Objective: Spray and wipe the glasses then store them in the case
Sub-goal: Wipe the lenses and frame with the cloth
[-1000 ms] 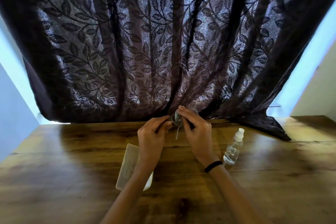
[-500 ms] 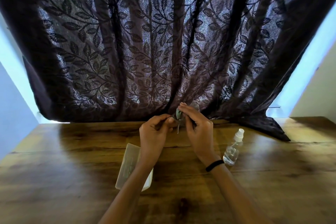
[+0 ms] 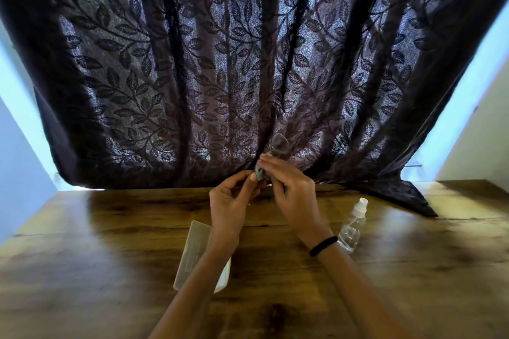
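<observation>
Both hands are raised together above the far middle of the table. My right hand (image 3: pixel 294 195) grips the glasses (image 3: pixel 279 146), and one clear lens sticks up above its fingers against the curtain. My left hand (image 3: pixel 231 201) pinches a small grey-green cloth (image 3: pixel 260 173) against the glasses; the rest of the frame is hidden by fingers. The pale translucent case (image 3: pixel 192 250) lies on the table under my left forearm. To the right of my right wrist stands the clear spray bottle (image 3: pixel 352 226) with its white nozzle.
A wooden table (image 3: pixel 110 270) fills the lower half of the view. A dark leaf-patterned curtain (image 3: pixel 192 77) hangs behind it, and its hem drapes onto the table's far right. A black band circles my right wrist.
Both hands have lifted slightly and turned the glasses. A lens now stands higher above my right fingers, and the temple arm that hung below the hands is out of sight.
</observation>
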